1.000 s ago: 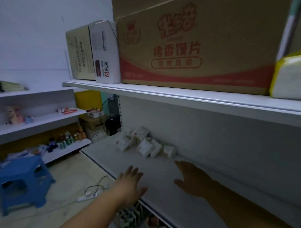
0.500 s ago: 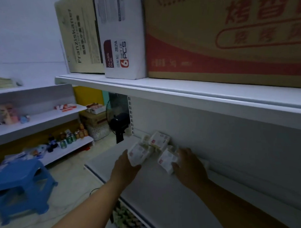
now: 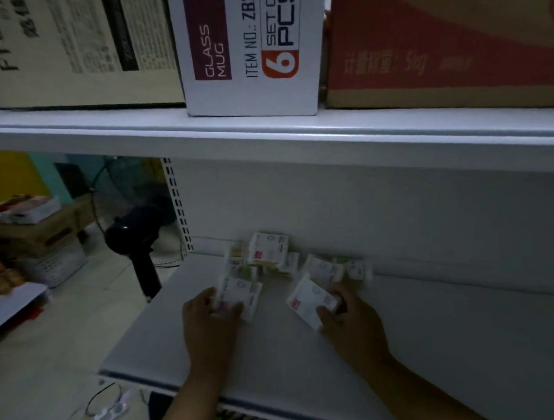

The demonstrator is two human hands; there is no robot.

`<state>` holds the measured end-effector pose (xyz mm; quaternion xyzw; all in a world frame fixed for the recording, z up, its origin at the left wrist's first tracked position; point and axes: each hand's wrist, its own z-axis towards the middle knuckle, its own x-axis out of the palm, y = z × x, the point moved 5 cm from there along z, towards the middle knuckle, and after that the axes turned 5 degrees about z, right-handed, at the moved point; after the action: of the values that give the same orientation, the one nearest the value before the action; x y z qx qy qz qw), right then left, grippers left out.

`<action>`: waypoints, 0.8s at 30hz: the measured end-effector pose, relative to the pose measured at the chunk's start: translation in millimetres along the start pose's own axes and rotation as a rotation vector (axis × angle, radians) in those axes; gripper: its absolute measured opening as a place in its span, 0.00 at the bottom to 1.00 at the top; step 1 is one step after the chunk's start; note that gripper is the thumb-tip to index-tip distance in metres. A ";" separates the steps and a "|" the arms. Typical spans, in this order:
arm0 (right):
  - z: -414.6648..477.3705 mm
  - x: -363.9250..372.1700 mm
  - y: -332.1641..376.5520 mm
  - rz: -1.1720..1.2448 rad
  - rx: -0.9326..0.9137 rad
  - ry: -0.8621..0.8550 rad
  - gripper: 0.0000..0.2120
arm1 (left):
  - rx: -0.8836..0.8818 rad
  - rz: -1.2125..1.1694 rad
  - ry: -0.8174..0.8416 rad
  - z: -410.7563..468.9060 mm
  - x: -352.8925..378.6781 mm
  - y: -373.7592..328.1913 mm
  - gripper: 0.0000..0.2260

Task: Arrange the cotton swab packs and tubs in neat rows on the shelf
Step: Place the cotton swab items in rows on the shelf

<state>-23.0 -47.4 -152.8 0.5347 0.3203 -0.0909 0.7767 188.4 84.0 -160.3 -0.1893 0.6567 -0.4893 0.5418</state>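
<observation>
Now left pack [image 3: 239, 295] in left grip [image 3: 208, 330], right pack [image 3: 311, 300] in right grip [image 3: 353, 328]

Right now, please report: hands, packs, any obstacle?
Left hand grips left pack. Right hand grips right pack. Other packs heaped at back wall, no rows yet. Nothing in the way.

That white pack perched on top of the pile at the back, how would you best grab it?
Probably by its left and right edges, coming from the front: the top pack faces forward, the back panel blocks the rear, and both edges stand clear above the other packs.
</observation>
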 end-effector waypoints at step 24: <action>-223.6 -427.4 -186.2 1.107 0.344 -0.227 0.11 | 0.194 -0.581 1.035 -431.7 205.5 -260.6 0.17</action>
<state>-535.2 -11.3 -92.3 0.7275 -0.1108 0.2208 0.6401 -342.3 -4.3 -76.0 -0.0480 0.7090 -0.7035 0.0106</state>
